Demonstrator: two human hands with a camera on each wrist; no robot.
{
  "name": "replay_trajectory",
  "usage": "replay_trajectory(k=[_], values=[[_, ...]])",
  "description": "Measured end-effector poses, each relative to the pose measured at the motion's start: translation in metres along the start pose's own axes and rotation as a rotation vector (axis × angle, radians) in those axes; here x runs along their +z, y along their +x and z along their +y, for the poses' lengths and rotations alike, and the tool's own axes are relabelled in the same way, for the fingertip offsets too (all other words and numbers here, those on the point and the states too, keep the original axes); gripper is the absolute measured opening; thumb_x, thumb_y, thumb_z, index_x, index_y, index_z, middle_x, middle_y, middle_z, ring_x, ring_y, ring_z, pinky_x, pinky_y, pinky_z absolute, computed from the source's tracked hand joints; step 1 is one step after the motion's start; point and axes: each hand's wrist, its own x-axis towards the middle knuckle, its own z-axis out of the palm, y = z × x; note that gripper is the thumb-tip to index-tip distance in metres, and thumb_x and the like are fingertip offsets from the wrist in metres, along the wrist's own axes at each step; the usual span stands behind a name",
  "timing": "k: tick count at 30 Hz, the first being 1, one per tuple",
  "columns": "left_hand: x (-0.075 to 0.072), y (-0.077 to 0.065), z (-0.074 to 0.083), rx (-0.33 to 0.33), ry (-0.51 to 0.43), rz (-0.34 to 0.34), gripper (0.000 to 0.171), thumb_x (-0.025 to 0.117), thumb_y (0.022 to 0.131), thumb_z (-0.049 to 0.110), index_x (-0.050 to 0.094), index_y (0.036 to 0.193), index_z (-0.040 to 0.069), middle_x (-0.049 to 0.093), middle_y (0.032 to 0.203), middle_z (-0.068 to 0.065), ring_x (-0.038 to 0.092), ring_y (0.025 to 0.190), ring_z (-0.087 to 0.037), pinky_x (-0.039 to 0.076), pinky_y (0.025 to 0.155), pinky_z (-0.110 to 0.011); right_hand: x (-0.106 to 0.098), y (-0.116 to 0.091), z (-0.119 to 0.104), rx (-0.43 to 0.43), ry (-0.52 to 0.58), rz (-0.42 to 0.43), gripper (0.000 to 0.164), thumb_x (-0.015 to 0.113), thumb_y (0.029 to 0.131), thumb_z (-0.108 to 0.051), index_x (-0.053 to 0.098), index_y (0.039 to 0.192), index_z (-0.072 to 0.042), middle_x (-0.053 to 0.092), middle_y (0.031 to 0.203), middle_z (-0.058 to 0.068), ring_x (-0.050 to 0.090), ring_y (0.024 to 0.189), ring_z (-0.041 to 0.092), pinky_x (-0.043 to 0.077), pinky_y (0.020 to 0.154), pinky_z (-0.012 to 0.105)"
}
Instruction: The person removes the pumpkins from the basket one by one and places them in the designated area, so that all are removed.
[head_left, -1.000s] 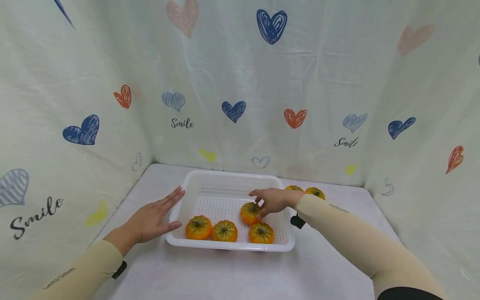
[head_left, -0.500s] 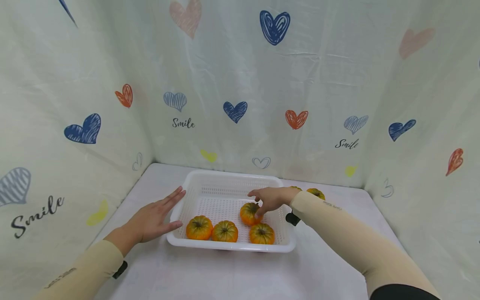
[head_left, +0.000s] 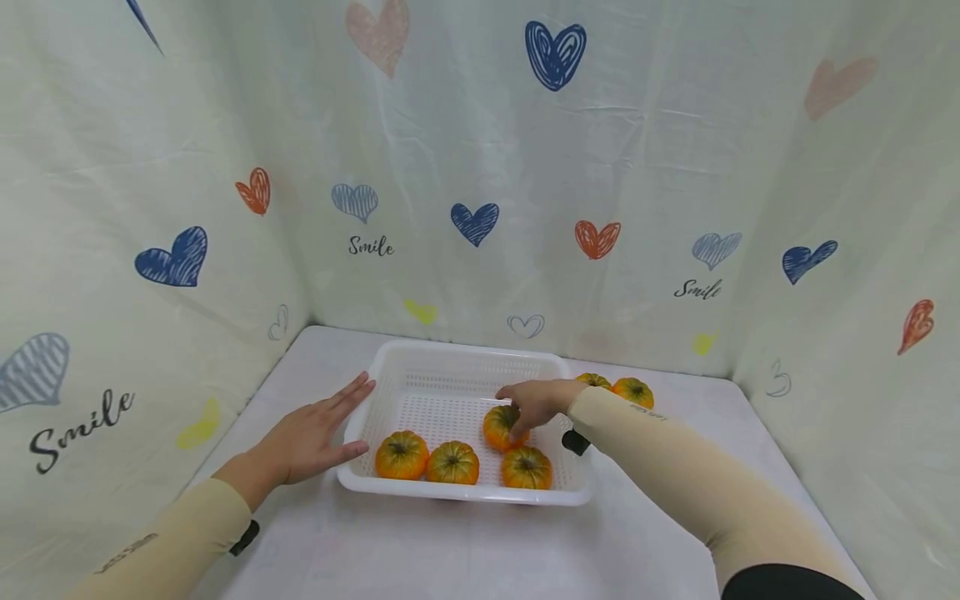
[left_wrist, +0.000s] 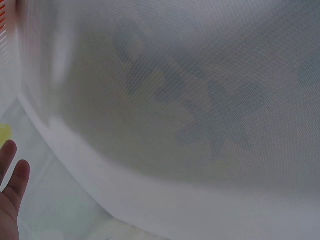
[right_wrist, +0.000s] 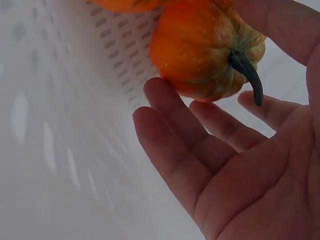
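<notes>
Pumpkin [head_left: 498, 427] is sitting in the white basket [head_left: 465, 492], beneath the right hand [head_left: 538, 402], its stem [right_wrist: 247, 74] lying between thumb and fingers. That hand is standing wide, fingers loosely curved; whether it is bearing any weight, I cannot tell. The left hand [head_left: 311, 437] is lying spread, fingertips touching or just beside the basket. Three more pumpkins [head_left: 453, 462] are resting nearer the person than the right hand; two outer pumpkins [head_left: 633, 392] are sitting beyond the right wrist. Good handling is probably calling for thumb and fingers on opposite flanks, clear of the stem, without nudging the neighbour below, while the left hand is best steadying lightly.
</notes>
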Motion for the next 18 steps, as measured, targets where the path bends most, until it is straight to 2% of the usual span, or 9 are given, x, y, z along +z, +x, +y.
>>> replay_trajectory(k=[5,11,18], values=[[0.000,0.000,0.000,0.003,0.012,0.002,0.086,0.057,0.093,0.057,0.021,0.160,0.020,0.017,0.166,-0.005,0.048,0.132,-0.036,0.045,0.097,-0.062,0.005,0.003,-0.002,0.013,0.069,-0.010,0.076,0.083,0.083,-0.023,0.046,0.149,-0.019,0.058,0.135,0.006,0.059,0.113,0.023,0.055,0.090,0.044],[-0.001,0.000,0.001,0.003,0.020,-0.001,0.085,0.057,0.093,0.056,0.022,0.160,0.018,0.018,0.165,-0.006,0.049,0.132,-0.036,0.045,0.097,-0.063,0.010,0.005,-0.003,-0.020,0.045,0.003,0.073,0.083,0.082,-0.019,0.049,0.147,-0.023,0.055,0.140,0.005,0.053,0.120,0.023,0.050,0.098,0.043],[-0.002,0.001,0.002,-0.002,0.015,-0.005,0.085,0.058,0.092,0.056,0.023,0.160,0.017,0.018,0.165,-0.006,0.050,0.131,-0.036,0.044,0.097,-0.062,0.014,0.009,-0.002,-0.056,0.044,0.023,0.073,0.083,0.083,-0.022,0.049,0.147,-0.028,0.052,0.143,0.003,0.048,0.128,0.025,0.040,0.108,0.049]])
